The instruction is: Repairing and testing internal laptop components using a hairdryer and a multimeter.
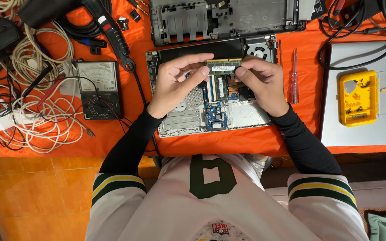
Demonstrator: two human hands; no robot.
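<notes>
Pinching a green memory module (222,65) by its two short ends, the left hand (175,82) and the right hand (262,80) are holding it level above the opened laptop base (188,118), near the frame's centre and slightly toward 12 o'clock. Fingers of both hands are closed on the module; neither is released. Judged from its look, the module is light, thin, stiff and fragile (a bare board carrying chips), so the edges are the safest hold, keeping away from chips and contact strip. A second module (220,87) is sitting in the board just below. At 9 o'clock an analog multimeter (98,89) is lying on the orange desk (228,143); at 3 o'clock a screwdriver (294,76) and a yellow tray (358,97).
</notes>
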